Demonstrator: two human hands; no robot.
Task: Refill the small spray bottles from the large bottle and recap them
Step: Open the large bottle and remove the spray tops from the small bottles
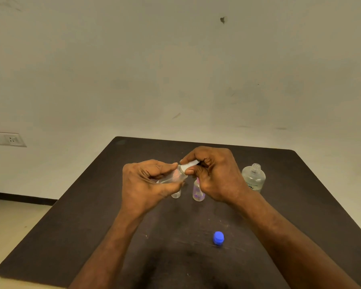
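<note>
Now the dark counter (92,226) carries the large bottle (253,177), uncapped, near its far right corner. Above the middle, the left hand (146,182) grips a small spray bottle (173,177) tilted sideways, while the right hand (215,174) pinches its white spray cap (189,164). Two more small bottles (198,191) stand beneath the hands. A blue cap (218,238) sits nearer the front edge.

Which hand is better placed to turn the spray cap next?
Right. The right hand already pinches the white spray cap, while the left hand grips the small bottle.
</note>
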